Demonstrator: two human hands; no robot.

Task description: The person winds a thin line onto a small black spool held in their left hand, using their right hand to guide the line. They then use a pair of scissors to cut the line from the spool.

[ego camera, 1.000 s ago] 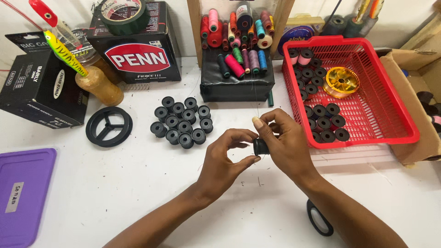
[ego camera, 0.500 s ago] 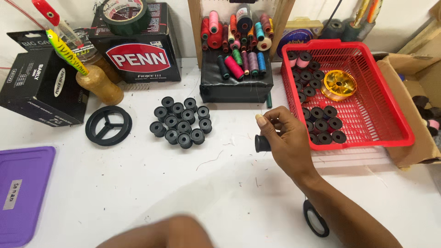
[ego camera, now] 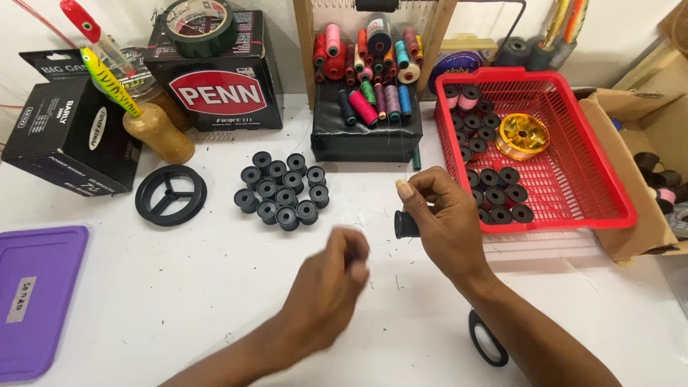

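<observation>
One small black spool (ego camera: 405, 224) sits in the middle of the frame, pinched in the fingers (ego camera: 410, 190) of the right hand (ego camera: 448, 226), just above the white desk (ego camera: 179, 287). The left hand (ego camera: 330, 276) is just left of it and lower down, not touching it. It is blurry, so I cannot tell if its fingers are curled shut or apart. More black spools (ego camera: 283, 190) stand in a bunch on the desk, up and to the left. A red basket (ego camera: 609, 193) on the right holds more spools and a gold reel (ego camera: 522, 135). A black ring (ego camera: 170, 195) lies at the left, and a purple lid (ego camera: 36, 301) at the lower left edge.
</observation>
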